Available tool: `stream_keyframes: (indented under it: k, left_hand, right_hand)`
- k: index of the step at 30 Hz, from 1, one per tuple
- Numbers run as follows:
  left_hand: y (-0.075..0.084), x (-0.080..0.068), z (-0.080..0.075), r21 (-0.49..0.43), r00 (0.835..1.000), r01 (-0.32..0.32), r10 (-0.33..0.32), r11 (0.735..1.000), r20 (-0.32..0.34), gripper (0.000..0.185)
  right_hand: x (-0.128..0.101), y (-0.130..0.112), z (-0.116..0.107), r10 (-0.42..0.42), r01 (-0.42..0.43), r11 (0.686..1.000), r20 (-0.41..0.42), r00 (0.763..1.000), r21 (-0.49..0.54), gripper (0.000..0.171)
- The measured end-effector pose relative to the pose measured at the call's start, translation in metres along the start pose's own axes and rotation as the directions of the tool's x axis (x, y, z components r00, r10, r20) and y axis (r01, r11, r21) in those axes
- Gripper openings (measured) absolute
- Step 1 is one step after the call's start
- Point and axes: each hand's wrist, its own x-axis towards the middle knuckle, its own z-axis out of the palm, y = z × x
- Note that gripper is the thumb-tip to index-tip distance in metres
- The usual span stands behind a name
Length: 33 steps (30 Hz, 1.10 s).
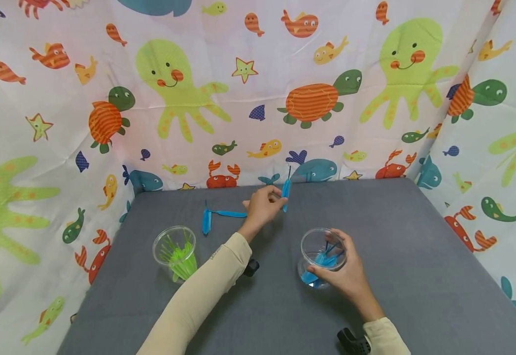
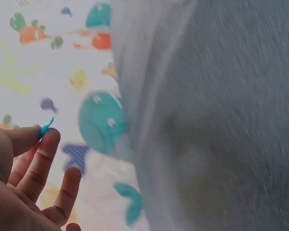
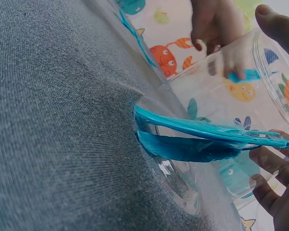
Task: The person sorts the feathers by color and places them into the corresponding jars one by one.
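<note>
Between thumb and fingertip my left hand (image 1: 263, 206) pinches a blue feather (image 1: 286, 190), held upright with its bare quill at the top. In the left wrist view only a small bit of that feather (image 2: 46, 128) shows past the fingertips. My right hand (image 1: 344, 268) grips a clear plastic cup (image 1: 307, 246) around its side, fingers behind and thumb in front. Several blue feathers (image 1: 324, 260) stand inside this cup, quills up. Through its wall in the right wrist view, the blue feathers (image 3: 192, 144) lean together near the base.
Two more blue feathers (image 1: 206, 222) lie on the grey table (image 1: 399, 246) left of my left hand, one pointing sideways behind it. A second clear cup (image 1: 155, 245) with green feathers (image 1: 181, 259) stands at the left, beside my left sleeve. A printed sea-animal cloth (image 1: 249, 44) walls the back and sides.
</note>
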Motion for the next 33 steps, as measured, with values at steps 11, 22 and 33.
stream_keyframes:
  k: [11, 22, 33]
  left_hand:
    - [0.040, -0.034, 0.000, -0.102, 0.985, -0.161, 0.166, 0.982, 0.048, 0.019]
    - [0.047, -0.054, 0.006, -0.168, 0.970, -0.214, 0.229, 0.962, 0.079, 0.016]
    - [0.050, -0.065, 0.010, -0.213, 0.933, -0.270, 0.310, 0.939, 0.181, 0.011]
  right_hand:
    - [0.002, -0.001, 0.000, 0.008, -0.008, 1.000, -0.006, 1.000, -0.009, 0.101]
    - [0.001, -0.001, 0.001, -0.004, 0.004, 1.000, -0.007, 1.000, -0.013, 0.101]
    - [0.000, -0.002, 0.001, -0.015, 0.015, 1.000, -0.005, 1.000, -0.006, 0.100]
